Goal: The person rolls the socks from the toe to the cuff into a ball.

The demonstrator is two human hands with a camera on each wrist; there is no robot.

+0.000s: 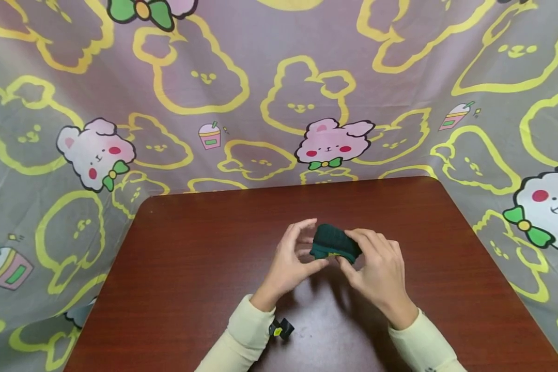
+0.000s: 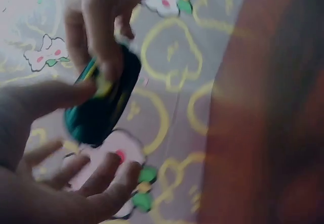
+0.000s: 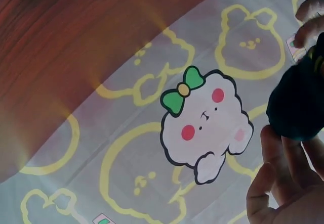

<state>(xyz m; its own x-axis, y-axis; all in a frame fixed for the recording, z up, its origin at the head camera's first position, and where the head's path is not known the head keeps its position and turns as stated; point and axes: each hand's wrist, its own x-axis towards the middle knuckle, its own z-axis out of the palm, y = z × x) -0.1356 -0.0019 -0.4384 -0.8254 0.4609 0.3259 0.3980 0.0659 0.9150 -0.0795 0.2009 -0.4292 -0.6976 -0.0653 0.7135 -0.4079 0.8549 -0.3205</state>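
Observation:
A folded dark green fabric bundle (image 1: 333, 243) with a yellow marking is held above the table, in front of me. My right hand (image 1: 380, 266) pinches its right end between thumb and fingers. On the other side, my left hand (image 1: 288, 261) is spread around the bundle's left end, thumb below and fingers parted. In the left wrist view, the left fingers (image 2: 109, 181) stand apart from the bundle (image 2: 98, 110), while the thumb reaches its side; whether it presses there I cannot tell. The right wrist view shows the bundle (image 3: 296, 100) at its right edge, partly cut off.
A small black item (image 1: 284, 329) with a yellow mark lies beside the left sleeve (image 1: 248, 330), partly hidden by it. The brown wooden table (image 1: 190, 258) has rounded far corners. A patterned cloth curtain (image 1: 260, 93) surrounds its back and sides.

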